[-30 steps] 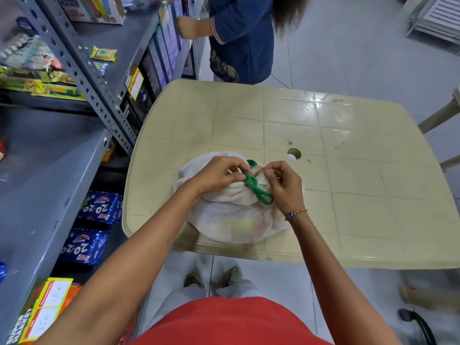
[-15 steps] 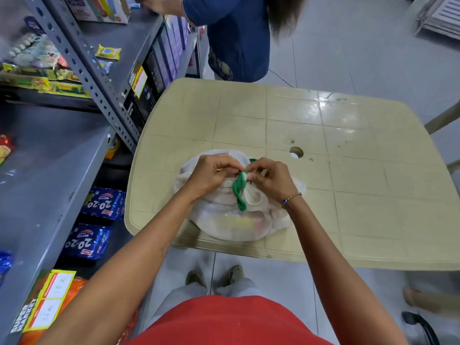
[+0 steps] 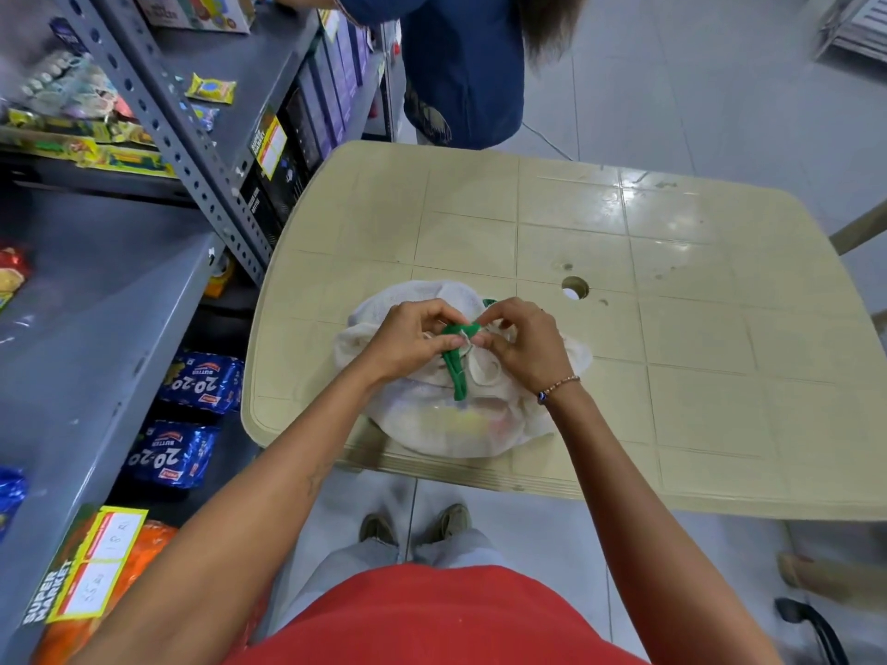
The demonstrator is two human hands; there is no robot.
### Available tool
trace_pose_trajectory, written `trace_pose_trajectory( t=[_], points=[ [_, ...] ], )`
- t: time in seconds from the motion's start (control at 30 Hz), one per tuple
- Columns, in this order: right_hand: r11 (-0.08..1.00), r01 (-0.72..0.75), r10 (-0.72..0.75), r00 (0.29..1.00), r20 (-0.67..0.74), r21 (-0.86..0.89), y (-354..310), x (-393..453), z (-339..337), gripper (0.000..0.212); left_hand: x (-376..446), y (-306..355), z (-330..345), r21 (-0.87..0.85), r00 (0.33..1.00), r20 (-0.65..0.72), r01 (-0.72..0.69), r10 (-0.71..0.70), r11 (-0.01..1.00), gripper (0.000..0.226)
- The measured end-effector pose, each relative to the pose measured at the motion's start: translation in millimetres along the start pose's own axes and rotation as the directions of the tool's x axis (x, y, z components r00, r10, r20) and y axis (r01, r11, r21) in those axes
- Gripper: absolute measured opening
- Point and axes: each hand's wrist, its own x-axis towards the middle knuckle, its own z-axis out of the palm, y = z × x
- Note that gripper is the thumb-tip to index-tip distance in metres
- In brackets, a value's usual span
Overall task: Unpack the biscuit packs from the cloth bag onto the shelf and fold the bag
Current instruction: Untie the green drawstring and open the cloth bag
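Beige worktop (image 3: 672,290) carries the cloth bag (image 3: 446,424); left hand (image 3: 408,343) and right hand (image 3: 523,348) pinch its green drawstring (image 3: 456,371), likely untying before unpacking.

Single head-worn view, steeply downward, close over the table (image 3: 672,400) near edge.

Beige table (image 3: 552,223), a person in blue (image 3: 461,64) beyond, perhaps a chair leg (image 3: 859,228) right.

You've got a white bag (image 3: 461,419) w/ a green tie (image 3: 455,362), faint yellow showing thru the cloth. Table (image 3: 672,328) is beige w/ a square grid. Shelf (image 3: 86,328) is grey. Packs (image 3: 204,382) are blue w/ white "20-20" lettering.
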Motion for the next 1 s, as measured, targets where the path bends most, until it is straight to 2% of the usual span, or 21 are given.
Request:
trace_pose_trajectory(
  t=[0.13,0.23,0.27,0.3,0.37,0.43,0.53,0.67,0.77,0.83,0.87,0.93,1.0],
  points=[
    [0.989,0.109,-0.111,0.994,-0.020,-0.102,-0.3,-0.8,2.2,0.009,-6.1,-7.7,-0.7,-0.002,1.000,-0.027,-0.015,0.015,1.000,0.028],
    [0.966,0.186,-0.212,0.967,-0.141,-0.182,1.6,-6.0,6.8,0.010,-10.2,-4.7,-6.0,-0.016,0.997,0.069,0.024,-0.023,1.000,0.014],
    [0.958,0.199,-0.236,0.957,-0.170,-0.208,1.1,-8.2,7.9,0.011,-10.5,0.4,-7.6,0.005,0.993,0.110,0.041,-0.041,0.999,0.014],
    [0.950,0.213,-0.259,0.946,-0.195,-0.230,0.2,-10.6,9.1,0.013,-10.0,5.1,-7.7,0.046,0.991,0.121,0.058,-0.063,0.997,0.024],
    [0.938,0.224,-0.286,0.931,-0.226,-0.263,-1.9,-13.7,9.9,0.015,-6.1,15.7,-3.9,0.231,0.998,0.027,0.044,-0.051,0.972,0.035],
    [0.942,0.209,-0.269,0.939,-0.216,-0.264,-3.5,-14.5,10.0,0.010,-1.9,23.8,2.8,0.442,0.994,-0.076,-0.041,0.083,0.896,0.028],
    [0.962,0.158,-0.201,0.962,-0.187,-0.224,-3.2,-12.4,6.7,0.008,0.6,24.8,6.4,0.455,0.981,-0.121,-0.080,0.150,0.887,0.015],
    [0.957,0.146,-0.189,0.969,-0.162,-0.249,-4.4,-8.8,-0.9,0.006,-2.4,24.2,11.5,0.439,0.969,-0.164,-0.095,0.184,0.893,0.024],
    [0.956,0.155,-0.196,0.969,-0.147,-0.249,-5.2,-9.4,-2.0,0.016,-0.8,26.0,14.1,0.511,0.949,-0.188,-0.125,0.253,0.850,0.017],
    [0.961,0.151,-0.189,0.970,-0.151,-0.234,-6.1,-7.5,-1.2,0.010,-0.5,26.9,15.7,0.447,0.936,-0.238,-0.132,0.259,0.885,0.012],
    [0.965,0.150,-0.185,0.971,-0.151,-0.214,-6.2,-6.5,-0.9,0.007,-0.5,27.8,17.3,0.352,0.933,-0.292,-0.099,0.210,0.931,0.010],
    [0.987,0.136,-0.149,0.973,-0.177,-0.085,-3.2,-7.0,-1.1,0.004,2.9,25.6,18.1,0.095,0.913,-0.407,0.033,0.009,0.995,0.007],
    [0.977,0.070,-0.017,0.967,-0.256,0.201,1.4,-10.7,-4.5,0.010,9.1,19.7,11.8,-0.258,0.870,-0.421,0.156,-0.256,0.954,0.009]
  ],
)
